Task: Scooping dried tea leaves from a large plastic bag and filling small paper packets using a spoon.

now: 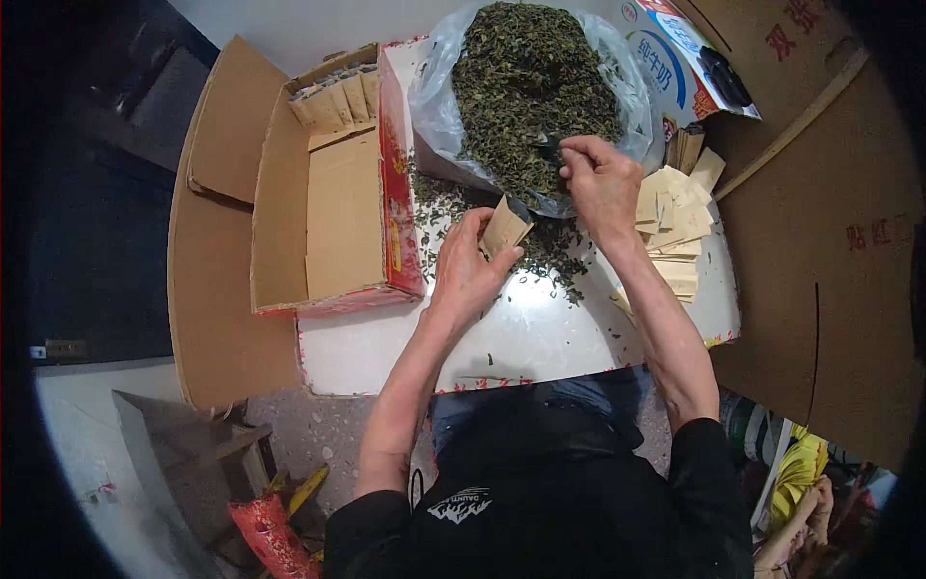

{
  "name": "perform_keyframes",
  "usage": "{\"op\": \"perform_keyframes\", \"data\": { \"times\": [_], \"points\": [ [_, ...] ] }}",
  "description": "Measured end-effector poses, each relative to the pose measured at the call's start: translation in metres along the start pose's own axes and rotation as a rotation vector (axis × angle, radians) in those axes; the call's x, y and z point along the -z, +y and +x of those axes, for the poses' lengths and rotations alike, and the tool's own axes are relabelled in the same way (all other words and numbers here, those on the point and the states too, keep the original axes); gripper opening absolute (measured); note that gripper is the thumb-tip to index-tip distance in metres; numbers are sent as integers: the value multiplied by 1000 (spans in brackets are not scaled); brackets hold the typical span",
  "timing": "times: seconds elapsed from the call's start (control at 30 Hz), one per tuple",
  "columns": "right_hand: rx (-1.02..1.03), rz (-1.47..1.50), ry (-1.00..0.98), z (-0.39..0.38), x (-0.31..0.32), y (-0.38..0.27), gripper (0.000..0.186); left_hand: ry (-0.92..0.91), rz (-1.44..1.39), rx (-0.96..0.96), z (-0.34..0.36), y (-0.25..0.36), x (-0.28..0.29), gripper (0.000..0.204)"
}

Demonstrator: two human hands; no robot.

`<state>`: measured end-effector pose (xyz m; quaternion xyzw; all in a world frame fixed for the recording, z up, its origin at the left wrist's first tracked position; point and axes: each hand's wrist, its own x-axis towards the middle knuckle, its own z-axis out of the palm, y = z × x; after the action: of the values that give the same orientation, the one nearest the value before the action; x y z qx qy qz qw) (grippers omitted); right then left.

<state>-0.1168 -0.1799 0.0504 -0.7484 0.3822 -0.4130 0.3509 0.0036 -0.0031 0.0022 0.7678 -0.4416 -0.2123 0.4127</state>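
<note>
My left hand [470, 265] grips a small brown paper pouch [505, 229] near the front of the tea bag; the pouch's dark mouth is at the top. My right hand [603, 183] is closed on the handle end of a small dark scoop [550, 147], whose far end lies among the leaves. Dried dark-green tea leaves [526, 87] are heaped in a large clear plastic bag [439, 111]. To the right of my right forearm lies a loose pile of flat brown paper pouches [680, 217].
On the left stands an open cardboard box [342, 222] with a row of upright pouches [338, 101] at its far end. Loose leaves are scattered over the white tabletop [386, 352]. A blue-and-white carton [661, 58] stands behind, and large cardboard [830, 212] at the right.
</note>
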Motion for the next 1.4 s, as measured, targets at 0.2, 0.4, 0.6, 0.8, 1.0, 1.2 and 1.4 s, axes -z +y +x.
{"op": "perform_keyframes", "data": {
  "times": [0.2,0.4,0.6,0.8,1.0,1.2,1.4],
  "points": [
    [4,-7,-7,1,-1,6,15,5,9,-15,-1,0,1,55],
    [-36,40,-1,0,6,7,15,18,4,-1,-1,1,2,56],
    [-70,59,-2,-3,17,5,15,22,-18,-7,2,2,3,56],
    [-56,79,-2,-9,27,0,14,15,-2,10,3,4,5,58],
    [-13,99,-29,-20,42,-3,14,22,15,-4,2,6,6,60],
    [36,74,-92,-37,57,-11,14,20,15,7,2,5,6,61],
    [93,44,-169,-51,65,-15,14,30,23,-9,2,3,5,61]
  ]
}}
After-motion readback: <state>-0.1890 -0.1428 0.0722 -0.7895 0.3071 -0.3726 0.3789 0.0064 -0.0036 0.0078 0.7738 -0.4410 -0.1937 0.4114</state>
